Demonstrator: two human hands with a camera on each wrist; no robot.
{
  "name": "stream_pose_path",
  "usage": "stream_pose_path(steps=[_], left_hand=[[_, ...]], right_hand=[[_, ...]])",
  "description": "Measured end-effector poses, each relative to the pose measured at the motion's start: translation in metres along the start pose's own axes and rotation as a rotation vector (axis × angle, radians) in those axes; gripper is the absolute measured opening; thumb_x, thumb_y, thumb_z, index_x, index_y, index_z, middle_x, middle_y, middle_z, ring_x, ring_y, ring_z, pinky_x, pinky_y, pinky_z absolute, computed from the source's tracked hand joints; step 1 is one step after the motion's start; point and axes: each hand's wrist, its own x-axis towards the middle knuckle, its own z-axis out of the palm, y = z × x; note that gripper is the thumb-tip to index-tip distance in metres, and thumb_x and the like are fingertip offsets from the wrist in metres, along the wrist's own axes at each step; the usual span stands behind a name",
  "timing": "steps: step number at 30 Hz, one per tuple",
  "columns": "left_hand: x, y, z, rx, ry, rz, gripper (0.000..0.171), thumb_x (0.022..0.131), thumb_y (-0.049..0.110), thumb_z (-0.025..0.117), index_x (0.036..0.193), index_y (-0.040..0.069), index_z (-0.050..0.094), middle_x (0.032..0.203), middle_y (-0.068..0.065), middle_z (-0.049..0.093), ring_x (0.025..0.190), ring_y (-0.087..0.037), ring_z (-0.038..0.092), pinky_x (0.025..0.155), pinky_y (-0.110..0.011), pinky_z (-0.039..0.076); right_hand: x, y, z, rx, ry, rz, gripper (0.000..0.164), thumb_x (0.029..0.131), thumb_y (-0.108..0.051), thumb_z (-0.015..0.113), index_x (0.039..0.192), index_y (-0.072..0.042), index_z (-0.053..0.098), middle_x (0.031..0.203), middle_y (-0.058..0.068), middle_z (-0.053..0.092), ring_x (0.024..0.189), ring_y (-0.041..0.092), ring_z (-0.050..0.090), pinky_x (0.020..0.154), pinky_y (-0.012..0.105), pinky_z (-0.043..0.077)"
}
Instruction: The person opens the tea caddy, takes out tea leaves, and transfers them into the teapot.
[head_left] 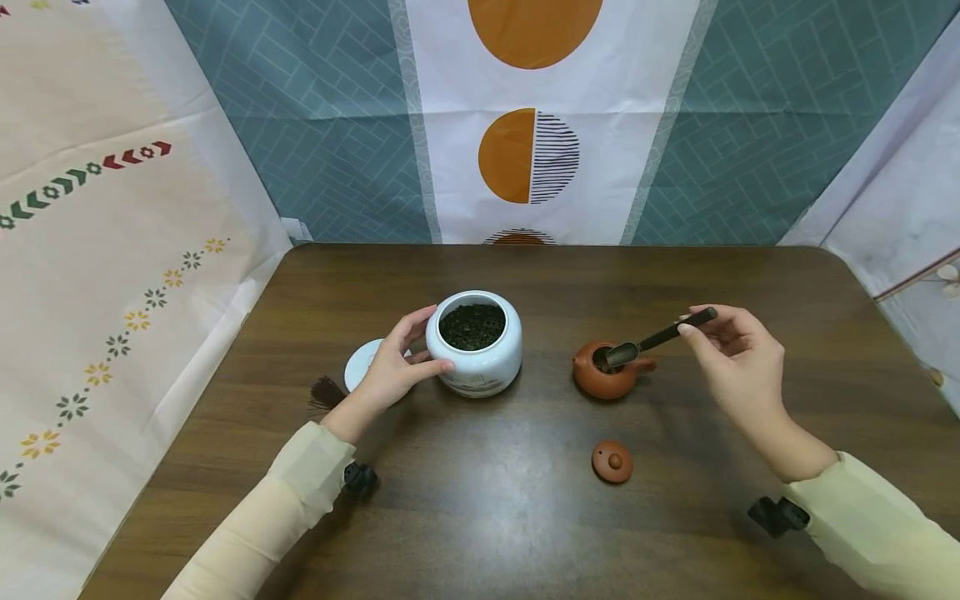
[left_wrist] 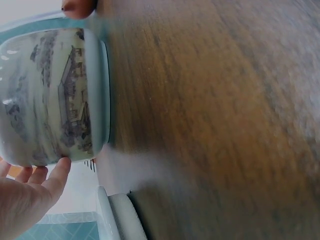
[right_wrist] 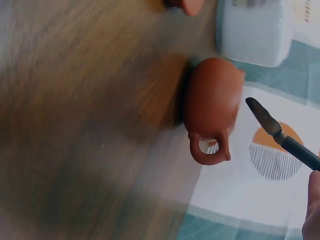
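The left hand (head_left: 390, 367) curls its fingers round the jar (head_left: 483, 367) at left, I'd guess to steady it; the right hand (head_left: 745, 367) pinches the scoop (head_left: 663, 336) over the uncovered teapot (head_left: 606, 385) at right, likely for easy tilting, its lid (head_left: 612, 462) lying nearer, out of the way.

From here, the left hand (head_left: 392, 369) covers part of the white lid (head_left: 362, 362); a brush-like item (head_left: 326, 394) shows only its dark bristles. Whether the scoop (head_left: 622, 356) holds anything cannot be determined. In the right wrist view, the right hand (right_wrist: 313, 212) is cut off by the right edge, the teapot lid (right_wrist: 192, 5) by the top edge; the jar (right_wrist: 255, 35) there is blurred and cropped.
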Motion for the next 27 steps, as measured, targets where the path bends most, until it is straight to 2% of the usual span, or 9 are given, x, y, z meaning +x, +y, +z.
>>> stream_pose_path(steps=[4,7,13,17,21,23,27], left_hand=[[0.0,0.001,-0.001,0.006,0.002,0.003,0.079,0.077,-0.005,0.074,0.144,0.005,0.035,0.148,-0.012,0.037,0.135,-0.029,0.038,0.102,-0.043,0.045],[0.001,0.001,-0.001,0.007,0.003,0.003,0.079,0.077,-0.005,0.074,0.144,0.005,0.035,0.148,-0.012,0.037,0.135,-0.029,0.038,0.102,-0.042,0.045],[0.001,0.001,-0.001,0.009,0.005,-0.002,0.079,0.077,-0.003,0.075,0.144,0.007,0.035,0.148,-0.011,0.038,0.135,-0.028,0.038,0.102,-0.043,0.045],[0.0,0.001,-0.002,0.009,0.008,-0.004,0.079,0.077,-0.003,0.075,0.145,0.007,0.035,0.148,-0.011,0.038,0.135,-0.028,0.039,0.102,-0.043,0.045],[-0.001,0.001,-0.002,0.009,0.009,-0.006,0.078,0.078,-0.002,0.075,0.144,0.007,0.035,0.148,-0.011,0.038,0.135,-0.028,0.039,0.102,-0.043,0.045],[-0.001,0.001,-0.001,0.005,0.007,-0.005,0.078,0.078,-0.002,0.075,0.144,0.006,0.035,0.148,-0.011,0.037,0.135,-0.028,0.039,0.103,-0.044,0.044],[0.0,0.001,0.0,0.004,-0.003,0.0,0.077,0.078,-0.003,0.074,0.144,0.006,0.035,0.148,-0.011,0.037,0.135,-0.029,0.038,0.103,-0.044,0.044]], right_hand=[[0.001,-0.004,-0.011,0.23,0.103,0.179,0.015,0.081,0.011,0.067,0.095,0.007,0.066,0.083,-0.003,0.07,0.068,0.005,0.064,0.064,0.011,0.053],[0.001,-0.006,-0.019,0.444,0.2,0.262,0.015,0.079,0.014,0.067,0.092,0.007,0.065,0.082,0.006,0.07,0.065,0.011,0.067,0.065,0.017,0.057],[-0.005,-0.005,-0.033,0.66,0.368,0.303,0.017,0.074,0.018,0.068,0.089,0.013,0.06,0.076,0.014,0.066,0.061,0.019,0.066,0.062,0.025,0.058],[-0.011,-0.001,-0.041,0.695,0.448,0.303,0.018,0.073,0.02,0.067,0.088,0.014,0.059,0.074,0.015,0.065,0.06,0.02,0.065,0.06,0.025,0.058],[-0.019,0.013,-0.049,0.651,0.481,0.348,0.019,0.074,0.02,0.067,0.09,0.013,0.059,0.076,0.014,0.064,0.061,0.019,0.064,0.061,0.025,0.058],[-0.025,0.042,-0.058,0.631,0.452,0.339,0.023,0.073,0.017,0.07,0.094,0.013,0.059,0.079,0.014,0.065,0.065,0.019,0.066,0.064,0.026,0.058],[-0.036,0.098,-0.074,0.635,0.425,0.345,0.043,0.065,0.009,0.081,0.1,0.015,0.058,0.085,0.017,0.065,0.071,0.023,0.067,0.069,0.031,0.057]])
